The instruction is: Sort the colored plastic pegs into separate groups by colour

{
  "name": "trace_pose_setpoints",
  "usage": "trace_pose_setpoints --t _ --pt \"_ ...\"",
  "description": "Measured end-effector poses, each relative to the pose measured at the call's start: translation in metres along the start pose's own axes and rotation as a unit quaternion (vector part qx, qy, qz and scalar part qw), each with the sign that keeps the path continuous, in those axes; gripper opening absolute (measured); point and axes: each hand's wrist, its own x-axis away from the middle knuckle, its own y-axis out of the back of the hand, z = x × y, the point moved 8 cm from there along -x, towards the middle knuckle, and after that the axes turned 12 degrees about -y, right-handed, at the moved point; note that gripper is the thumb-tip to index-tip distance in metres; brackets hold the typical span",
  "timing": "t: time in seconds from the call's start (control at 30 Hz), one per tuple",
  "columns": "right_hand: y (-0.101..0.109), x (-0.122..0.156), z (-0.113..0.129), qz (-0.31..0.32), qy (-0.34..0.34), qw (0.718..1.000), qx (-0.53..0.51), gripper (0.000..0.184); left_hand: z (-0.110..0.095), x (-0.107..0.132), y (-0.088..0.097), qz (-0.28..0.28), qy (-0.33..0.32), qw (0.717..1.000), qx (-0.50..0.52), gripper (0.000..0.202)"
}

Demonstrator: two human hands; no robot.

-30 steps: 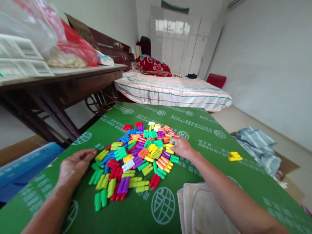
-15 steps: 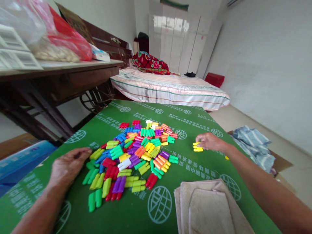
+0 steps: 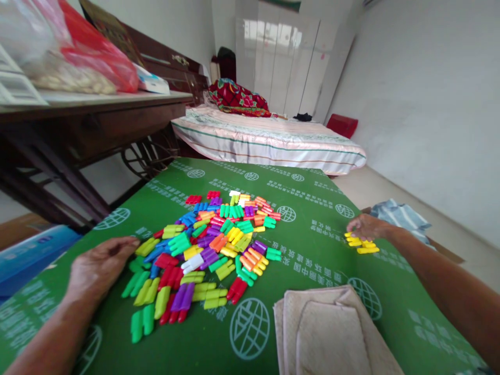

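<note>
A heap of coloured plastic pieces [image 3: 203,250] lies spread on the green printed table cover [image 3: 312,260]. My left hand [image 3: 97,265] rests at the heap's left edge, fingers curled loosely against the green and yellow pieces. My right hand [image 3: 365,226] is out at the table's right side, fingers closed down over a small group of yellow pieces [image 3: 361,245] lying apart from the heap. Whether a piece is still pinched in that hand is hidden by the fingers.
Folded beige cloths [image 3: 328,333] lie at the near edge. A dark wooden table [image 3: 89,120] with plastic bags stands to the left, a bed [image 3: 269,140] behind, and a blue-grey cloth [image 3: 402,216] on a cardboard box beyond the right edge.
My right hand picked a yellow piece from the heap's right side and carried it rightward to the separate yellow group. My left hand stayed at the heap's left edge.
</note>
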Motion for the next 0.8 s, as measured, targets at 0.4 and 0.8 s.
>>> trace_pose_setpoints --t 0.4,0.8 --pt "-0.009 -0.005 0.009 0.002 0.009 0.999 0.037 0.031 -0.005 0.000 0.001 0.013 -0.001 1.000 -0.009 0.039" --pt "-0.013 0.001 0.007 -0.009 0.015 1.000 0.023 0.020 -0.010 0.005 0.002 0.010 0.020 1.000 -0.004 0.038"
